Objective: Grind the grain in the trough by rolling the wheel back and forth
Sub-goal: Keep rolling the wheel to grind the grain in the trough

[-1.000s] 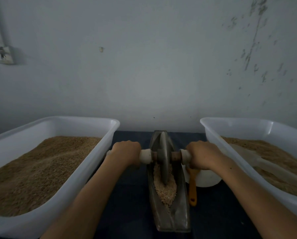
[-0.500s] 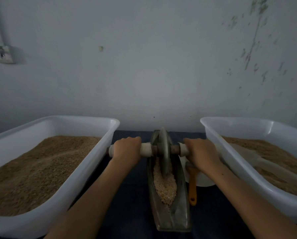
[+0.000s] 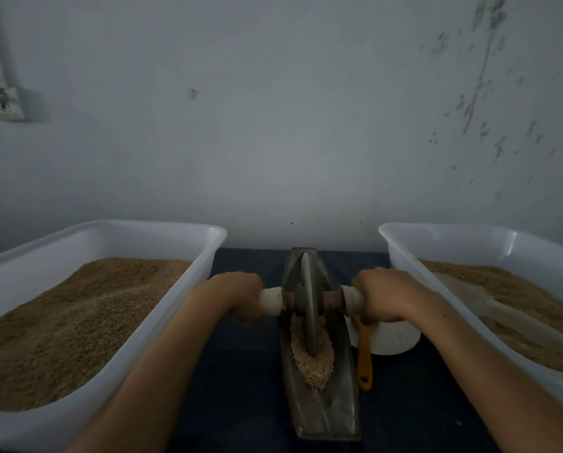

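Both hands have drawn the wheel (image 3: 308, 305) back toward the lower frame since half a second ago; it stands upright in the grain (image 3: 312, 358) mid-trough (image 3: 334, 407). Left hand (image 3: 237, 294) and right hand (image 3: 387, 295) each grip an axle end, fingers curled round it.

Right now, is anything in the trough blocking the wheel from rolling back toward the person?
Nothing visible blocks it. The wheel stands in the trough, and toward the person only the grain lies in its path, which it must crush. The left hand and right hand grip the axle. The yellow-handled brush lies outside the trough.
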